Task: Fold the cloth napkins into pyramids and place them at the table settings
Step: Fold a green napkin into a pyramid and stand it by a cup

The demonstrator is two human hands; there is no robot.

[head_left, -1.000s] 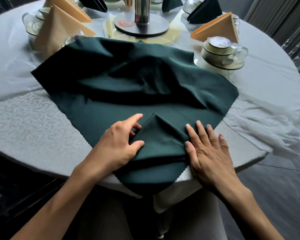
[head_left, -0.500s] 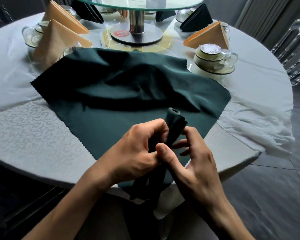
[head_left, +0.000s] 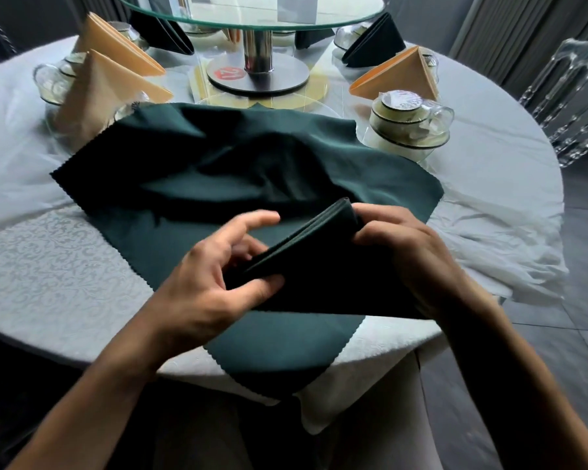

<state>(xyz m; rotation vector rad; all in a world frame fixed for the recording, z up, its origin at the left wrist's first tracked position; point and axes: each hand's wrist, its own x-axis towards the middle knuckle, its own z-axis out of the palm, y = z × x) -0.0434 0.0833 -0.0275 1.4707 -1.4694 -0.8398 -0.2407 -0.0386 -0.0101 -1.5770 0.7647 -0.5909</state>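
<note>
A person's two bare hands hold a dark green folded napkin [head_left: 323, 269] just above the near edge of a round table [head_left: 489, 171] covered in a white cloth. The napkin is folded into a thick triangular shape with several stacked layers showing along its upper sloping edge, and it tilts upward toward the right. The left hand [head_left: 211, 283] pinches the napkin's lower left corner between the thumb and curled fingers, with the index finger lifted free. The right hand [head_left: 411, 252] grips the raised right end, its fingers curled around the folded peak. Beneath the hands, a second dark green napkin [head_left: 218, 171] lies unfolded and rumpled across the table, its zigzag-cut edge hanging over the near rim. Farther back, finished pyramid napkins stand at the place settings: three peach ones, two on the left [head_left: 106, 86] and one on the right [head_left: 401, 76], and at least three dark green ones near the centre, one on the left [head_left: 167, 32], one on the right [head_left: 377, 42] and a smaller part of another behind the stand. A stacked cup and bowl set with dark rims [head_left: 408, 123] sits on the right beside the unfolded cloth. A glass turntable [head_left: 248, 11] on a metal post rises at the table's centre.
</note>
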